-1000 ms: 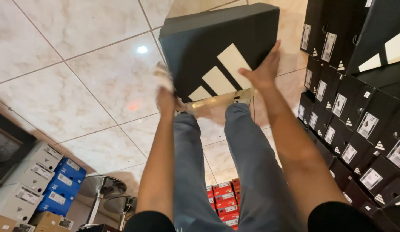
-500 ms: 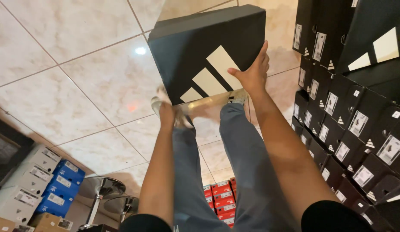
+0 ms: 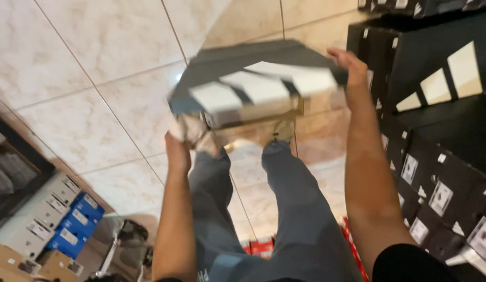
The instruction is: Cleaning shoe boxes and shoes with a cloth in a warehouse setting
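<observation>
1. Dark shoebox [image 3: 253, 83] with three white stripes sits tilted and blurred above the tiled floor [image 3: 96, 62], held out over the person's knees.
2. Left hand [image 3: 181, 141] grips its lower-left corner; right hand [image 3: 347, 65] clamps the upper-right edge, hands well apart.
3. Stack of black boxes [image 3: 436, 130] with small white labels stands right; blue and grey boxes [image 3: 60, 214] lie lower left.

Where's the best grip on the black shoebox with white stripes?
Likely at its two short ends, one hand from each side. The shoebox is long, flat-sided and tilted, too wide for one palm. Here the right hand clasps the far end and the left hand supports the near lower corner. Motion blur hides the finger placement.
</observation>
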